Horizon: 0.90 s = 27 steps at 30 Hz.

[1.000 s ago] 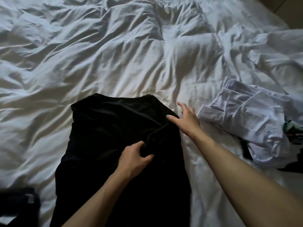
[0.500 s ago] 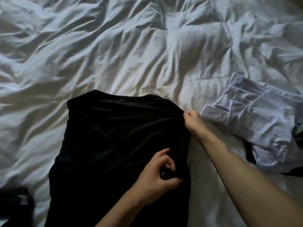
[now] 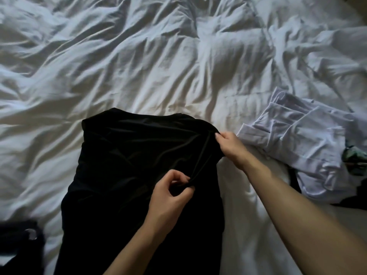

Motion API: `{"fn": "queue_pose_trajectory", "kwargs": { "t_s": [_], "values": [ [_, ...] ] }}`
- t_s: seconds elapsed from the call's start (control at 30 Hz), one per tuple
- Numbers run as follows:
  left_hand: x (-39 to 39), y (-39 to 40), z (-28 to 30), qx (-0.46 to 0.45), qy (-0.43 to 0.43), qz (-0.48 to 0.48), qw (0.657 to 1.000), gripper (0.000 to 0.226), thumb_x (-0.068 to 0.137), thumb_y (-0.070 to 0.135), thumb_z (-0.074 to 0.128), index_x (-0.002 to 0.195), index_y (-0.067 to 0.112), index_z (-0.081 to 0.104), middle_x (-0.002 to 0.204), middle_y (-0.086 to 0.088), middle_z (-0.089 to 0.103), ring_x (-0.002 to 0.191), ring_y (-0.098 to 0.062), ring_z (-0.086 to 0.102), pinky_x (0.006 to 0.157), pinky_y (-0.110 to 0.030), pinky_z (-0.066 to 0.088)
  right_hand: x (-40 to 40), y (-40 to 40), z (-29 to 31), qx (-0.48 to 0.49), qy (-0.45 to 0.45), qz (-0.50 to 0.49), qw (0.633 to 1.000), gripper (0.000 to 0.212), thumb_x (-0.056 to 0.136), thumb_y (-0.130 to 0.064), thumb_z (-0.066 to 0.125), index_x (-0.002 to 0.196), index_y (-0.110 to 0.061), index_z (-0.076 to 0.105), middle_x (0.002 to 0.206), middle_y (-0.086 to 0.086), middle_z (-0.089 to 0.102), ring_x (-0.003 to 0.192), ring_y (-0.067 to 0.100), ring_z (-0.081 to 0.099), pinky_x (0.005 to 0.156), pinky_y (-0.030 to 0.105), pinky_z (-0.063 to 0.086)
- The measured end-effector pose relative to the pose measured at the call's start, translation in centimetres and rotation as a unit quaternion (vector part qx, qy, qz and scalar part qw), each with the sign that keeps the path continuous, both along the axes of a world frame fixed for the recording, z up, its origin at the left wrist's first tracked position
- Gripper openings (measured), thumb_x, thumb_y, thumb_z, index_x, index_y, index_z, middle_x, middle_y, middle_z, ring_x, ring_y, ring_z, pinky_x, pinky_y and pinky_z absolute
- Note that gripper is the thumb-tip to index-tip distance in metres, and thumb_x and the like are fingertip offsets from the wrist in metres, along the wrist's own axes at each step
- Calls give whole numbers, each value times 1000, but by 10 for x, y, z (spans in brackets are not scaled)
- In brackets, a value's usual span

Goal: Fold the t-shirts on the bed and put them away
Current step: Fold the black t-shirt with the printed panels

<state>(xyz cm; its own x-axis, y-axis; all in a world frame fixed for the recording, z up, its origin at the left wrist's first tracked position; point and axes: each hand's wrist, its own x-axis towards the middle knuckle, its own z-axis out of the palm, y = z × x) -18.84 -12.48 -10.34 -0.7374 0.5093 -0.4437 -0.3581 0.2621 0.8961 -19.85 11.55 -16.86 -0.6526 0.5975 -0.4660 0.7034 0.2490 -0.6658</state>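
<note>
Black soft-fabric t-shirt [image 3: 129, 165] lies spread at the near edge of the bed with rumpled white sheets [image 3: 139, 66]. Left hand [image 3: 168, 197] pinches a fold near the shirt's middle; right hand [image 3: 230, 145] pinches its right shoulder edge. Crumpled white t-shirt [image 3: 297, 147] lies toward the right edge.

T-shirt [image 3: 129, 165] on bed [image 3: 139, 66], left of pile [image 3: 307, 145]

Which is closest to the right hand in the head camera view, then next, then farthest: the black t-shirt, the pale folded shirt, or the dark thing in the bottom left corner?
1. black t-shirt, pinched by the right hand at its edge.
2. pale folded shirt, just to the hand's right.
3. dark thing, far off at bottom left.
</note>
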Motion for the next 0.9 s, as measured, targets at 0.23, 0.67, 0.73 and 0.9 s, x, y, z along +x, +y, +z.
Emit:
{"fn": "queue_pose_trajectory", "kwargs": {
  "t_s": [0.23, 0.67, 0.73, 0.9],
  "values": [
    [-44, -16, -26, 26, -15, 170, 985, 33, 74, 5, 72, 100, 25, 68, 102, -2, 68, 93, -17, 63, 86, -36, 50, -20, -17, 4, 45, 69, 62, 995, 33, 105, -34, 39, 108, -12, 63, 106, 11, 69, 103, 27, 62, 91, 41, 46],
    [-9, -44, -77, -204, 112, 199, 952, 92, 85, 3, 67, 157, 23, 13, 152, -3, 31, 138, -16, 36, 108, -22, 31, 55, -109, -26, 40, -34, -68, 996, 72, 86, -43, 71, 142, -12, 38, 136, 15, 56, 125, 35, 52, 99, 38, 40],
    [-1, -50, -77, -200, 158, 154, 955, 92, 88, 2, 65, 158, 25, 10, 156, -1, 24, 141, -13, 30, 108, -20, 29, 64, -112, -30, 79, -29, -61, 995, 46, 92, -28, 66, 131, -11, 49, 121, 18, 65, 111, 39, 59, 86, 38, 43],
    [-24, -73, -70, -131, 263, 146, 945, 58, 85, 6, 71, 138, 17, 49, 129, 2, 53, 108, -8, 59, 85, -22, 54, 76, -108, -33, 143, -64, -43, 987, 45, 97, -21, 54, 138, -6, 44, 128, 25, 56, 115, 42, 54, 90, 42, 42]
  ]
}}
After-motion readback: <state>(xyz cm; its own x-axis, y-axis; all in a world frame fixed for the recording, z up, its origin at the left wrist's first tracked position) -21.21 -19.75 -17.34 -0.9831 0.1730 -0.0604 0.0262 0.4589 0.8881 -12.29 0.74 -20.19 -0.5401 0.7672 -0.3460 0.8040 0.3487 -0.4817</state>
